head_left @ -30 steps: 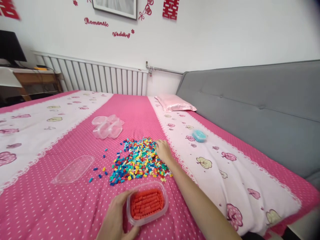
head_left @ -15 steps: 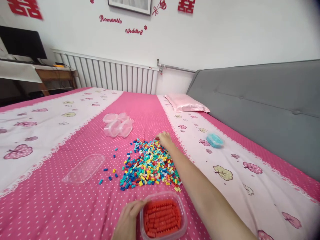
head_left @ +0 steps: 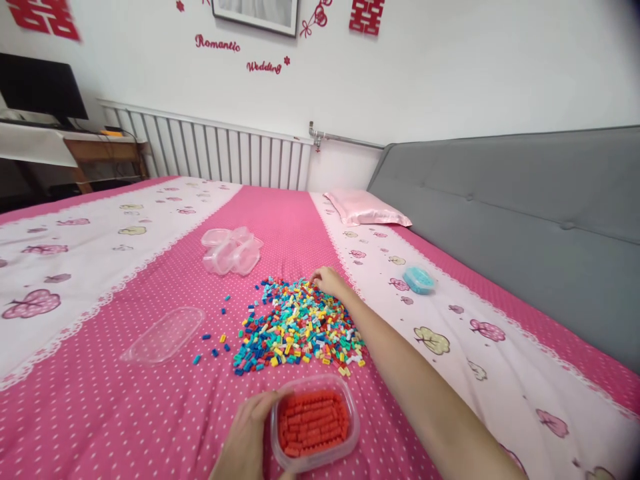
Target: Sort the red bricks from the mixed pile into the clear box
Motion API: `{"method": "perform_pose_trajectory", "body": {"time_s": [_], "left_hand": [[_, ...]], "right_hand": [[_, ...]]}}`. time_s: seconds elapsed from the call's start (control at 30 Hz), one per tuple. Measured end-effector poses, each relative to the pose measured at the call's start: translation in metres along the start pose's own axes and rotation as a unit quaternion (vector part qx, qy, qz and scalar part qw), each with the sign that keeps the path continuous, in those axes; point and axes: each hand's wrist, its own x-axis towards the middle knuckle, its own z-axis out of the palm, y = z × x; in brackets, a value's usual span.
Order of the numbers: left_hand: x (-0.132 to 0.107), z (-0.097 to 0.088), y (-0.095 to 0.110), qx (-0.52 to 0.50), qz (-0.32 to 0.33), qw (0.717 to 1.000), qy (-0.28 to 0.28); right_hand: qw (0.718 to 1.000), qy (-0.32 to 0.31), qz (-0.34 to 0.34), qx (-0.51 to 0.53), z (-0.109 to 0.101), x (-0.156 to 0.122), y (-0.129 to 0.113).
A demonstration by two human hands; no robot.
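Near the bottom, my left hand [head_left: 246, 430] grips the left side of a clear plastic container [head_left: 354, 420], thumb low and fingers at the rim. Rows of red toy bricks [head_left: 314, 423] fill this container. My right hand [head_left: 329, 281] reaches to the far edge of a heap of small multicoloured toy bricks [head_left: 295, 327]. Its fingers are bent and closed down among the bricks, so whatever they pinch is hidden. Several loose bricks, such as a blue brick [head_left: 215, 353], lie left of the heap.
A clear lid [head_left: 165, 337] lies flat at the left. Behind the heap are several clear empty containers [head_left: 231, 251]. A container of light-blue pieces [head_left: 419, 280] sits at the right, near the grey headboard [head_left: 510, 200]. A pink pillow [head_left: 367, 208] lies farther back on the bed.
The camera view has shifted slightly. My right hand stays at the far edge of the heap, its fingers a little repositioned. My left hand still holds the container, tilted slightly differently.
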Motion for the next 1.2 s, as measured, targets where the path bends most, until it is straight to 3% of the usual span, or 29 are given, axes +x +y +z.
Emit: {"method": "perform_pose_trajectory", "body": {"time_s": [0.17, 0.4, 0.53, 0.63, 0.7, 0.8, 0.93, 1.03, 1.2], "left_hand": [[0.0, -0.002, 0.0, 0.012, 0.005, 1.0, 0.001], [0.004, -0.01, 0.007, 0.053, 0.028, 0.997, -0.04], [0.008, -0.012, 0.014, 0.056, 0.033, 0.997, -0.041], [0.01, -0.012, 0.018, 0.052, 0.029, 0.997, -0.046], [0.01, -0.013, 0.019, 0.047, 0.026, 0.997, -0.048], [0.009, -0.013, 0.021, 0.037, 0.028, 0.998, -0.044], [0.009, -0.012, 0.023, 0.032, 0.038, 0.998, -0.034], [0.009, -0.011, 0.022, 0.028, 0.042, 0.998, -0.033], [0.008, -0.01, 0.021, 0.015, 0.043, 0.998, -0.051]], "right_hand": [[0.994, 0.034, -0.015, 0.107, -0.01, -0.042, 0.005], [0.964, 0.07, -0.074, 0.244, -0.015, -0.162, 0.005], [0.952, 0.091, -0.083, 0.28, -0.038, -0.21, 0.003], [0.942, 0.141, -0.069, 0.296, -0.059, -0.223, -0.008], [0.943, 0.136, -0.069, 0.297, -0.064, -0.229, -0.024], [0.961, 0.058, -0.072, 0.26, -0.051, -0.24, -0.057], [0.994, -0.008, -0.066, 0.086, -0.023, -0.251, -0.094], [0.997, -0.065, -0.05, 0.003, -0.016, -0.252, -0.105], [0.994, -0.094, -0.028, -0.048, -0.016, -0.251, -0.11]]}}
